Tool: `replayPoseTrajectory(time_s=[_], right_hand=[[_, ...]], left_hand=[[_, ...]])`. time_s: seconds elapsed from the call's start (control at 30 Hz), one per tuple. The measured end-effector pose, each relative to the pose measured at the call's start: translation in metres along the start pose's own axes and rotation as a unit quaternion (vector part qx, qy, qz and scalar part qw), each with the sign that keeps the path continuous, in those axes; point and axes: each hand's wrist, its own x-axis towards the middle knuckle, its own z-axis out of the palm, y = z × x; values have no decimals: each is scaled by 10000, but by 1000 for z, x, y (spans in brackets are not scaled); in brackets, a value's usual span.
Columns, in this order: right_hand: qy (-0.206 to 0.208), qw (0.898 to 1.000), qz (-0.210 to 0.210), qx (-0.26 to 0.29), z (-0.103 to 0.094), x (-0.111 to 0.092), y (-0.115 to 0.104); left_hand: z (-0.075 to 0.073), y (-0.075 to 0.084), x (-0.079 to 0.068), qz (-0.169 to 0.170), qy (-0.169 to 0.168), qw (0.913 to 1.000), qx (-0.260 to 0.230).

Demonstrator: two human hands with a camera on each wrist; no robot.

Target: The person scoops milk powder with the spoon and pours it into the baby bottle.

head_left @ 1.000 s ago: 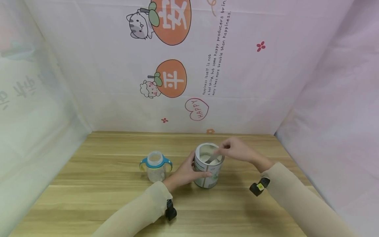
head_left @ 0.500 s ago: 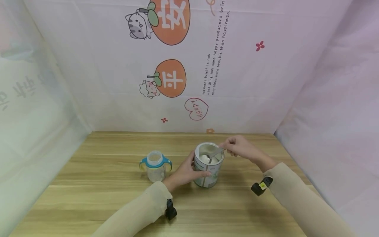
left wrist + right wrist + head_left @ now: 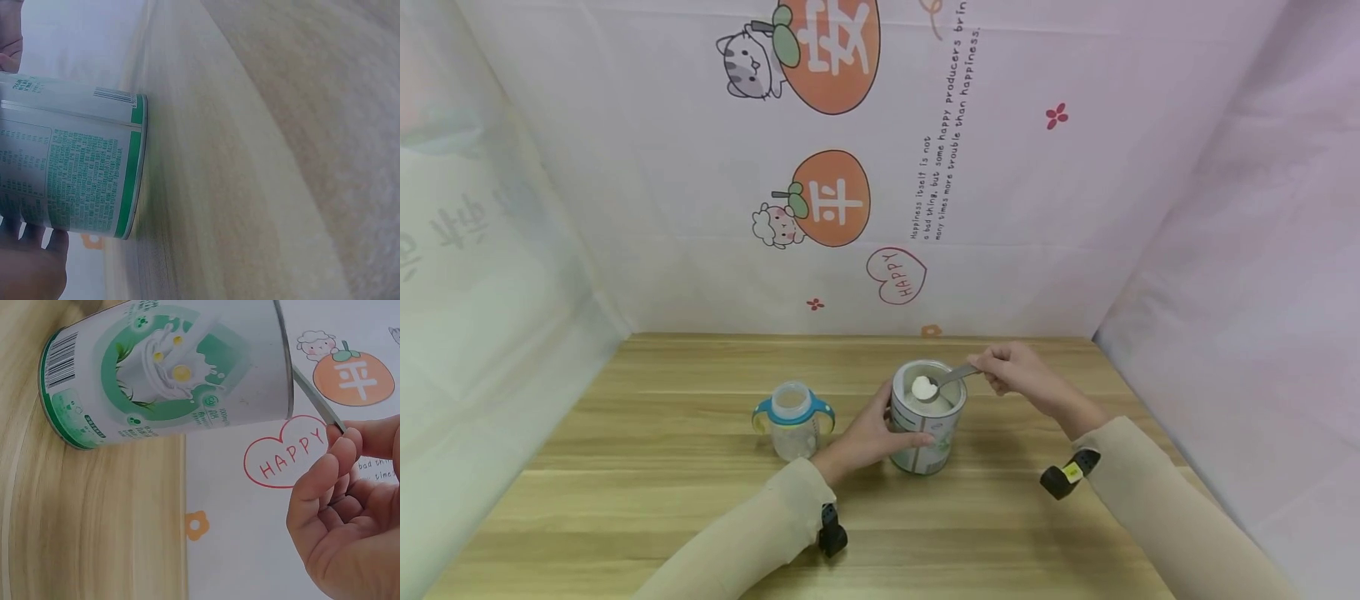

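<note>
A white and green milk powder can [image 3: 928, 446] stands upright and uncovered on the wooden table. My left hand [image 3: 868, 437] grips it around the left side, thumb across the front. The left wrist view shows the can's printed back [image 3: 87, 162] with fingers [image 3: 37, 269] at its side. My right hand [image 3: 1018, 379] pinches the handle end of a metal spoon [image 3: 958, 373], which slants down over the can's rim. A heap of white powder [image 3: 924, 387] fills its bowl, at the can's mouth. In the right wrist view thumb and fingers [image 3: 340, 447] hold the spoon handle [image 3: 317, 400].
Left of the can stands a clear baby bottle [image 3: 793, 425] with a blue collar and two side handles, its top uncovered. The left forearm passes just in front of it. White printed cloth [image 3: 1000, 275] walls in the table [image 3: 647, 500] at the back and both sides.
The spoon has come up from inside the can, now heaped with white powder. My right hand has shifted slightly up and right. My left hand keeps its grip on the can.
</note>
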Motion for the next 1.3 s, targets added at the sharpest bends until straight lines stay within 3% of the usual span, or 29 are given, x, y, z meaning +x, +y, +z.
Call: replayPoseTrajectory(time_s=[0.17, 0.47, 0.77, 1.1, 1.3], right_hand=[[-75, 9992, 218, 324, -4, 1, -2], [-159, 9984, 322, 433, -8, 4, -18], [-394, 9987, 84, 314, -4, 20, -37], [-580, 9982, -70, 147, 14, 44, -59], [-647, 9976, -132, 188, 31, 54, -71]], left_hand=[[0, 3, -1, -6, 6, 10000, -48], [-3, 29, -8, 55, -143, 9997, -178], [0, 3, 2, 96, -52, 9999, -123], [-2, 4, 1, -53, 26, 10000, -6], [-3, 6, -1, 43, -66, 9999, -77]])
